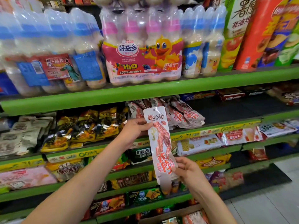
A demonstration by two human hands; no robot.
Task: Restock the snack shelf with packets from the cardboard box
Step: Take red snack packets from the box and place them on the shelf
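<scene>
At the bottom edge, the open brown cardboard box is seen with more red-and-white packets inside, kept just below the hands, presumably so that stock can be drawn without stepping away. Above it, a long, narrow white plastic snack packet with red lettering and a clear window showing reddish meat is held upright in front of the shelving. Its lower end is pinched between thumb and fingers of the right hand, while its upper part is steadied by the left hand, whose thumb is pressed on the front and whose fingers are curled behind it. A two-handed hold of this kind probably keeps the limp packet straight and its printed face forward.

Just behind the packet's top, a leaning stack of matching packets lies on the green-edged snack shelf, with bare dark shelf to its right; that is judged the likely destination. Farther up, shrink-wrapped packs of pale drink bottles are stood on the shelf above.
</scene>
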